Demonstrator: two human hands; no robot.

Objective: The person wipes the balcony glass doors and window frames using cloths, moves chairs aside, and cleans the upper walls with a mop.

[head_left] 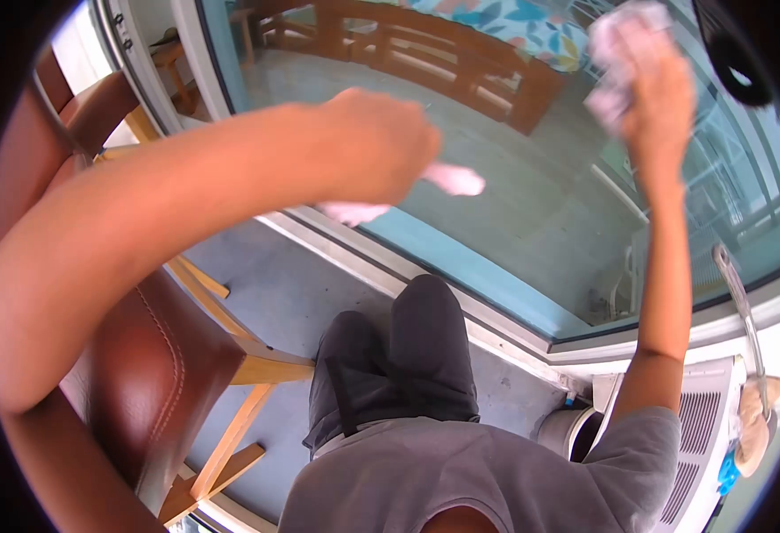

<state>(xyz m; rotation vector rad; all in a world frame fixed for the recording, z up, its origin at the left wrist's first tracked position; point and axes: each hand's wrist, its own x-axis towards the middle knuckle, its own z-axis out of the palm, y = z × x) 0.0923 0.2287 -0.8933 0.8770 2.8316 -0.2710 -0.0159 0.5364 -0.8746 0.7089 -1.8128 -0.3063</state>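
Note:
My right hand (661, 115) is raised at the upper right, wrapped round a crumpled pale pink cloth (612, 102). That cloth is against or very close to the large glass pane (496, 191); motion blurs the contact. My left hand (381, 147) is closed in front of the pane, left of centre, with the forearm reaching across from the left. Ends of another pale pink cloth (456, 178) stick out below and beside its fist, and most of that cloth is hidden by the hand.
A brown leather chair (132, 373) with wooden legs stands close on my left. The pane's white frame (505, 346) runs along the grey floor (274, 275). At the lower right are a white vented unit (705, 417) and a metal handle (741, 293). Wooden furniture (425, 53) shows in the glass.

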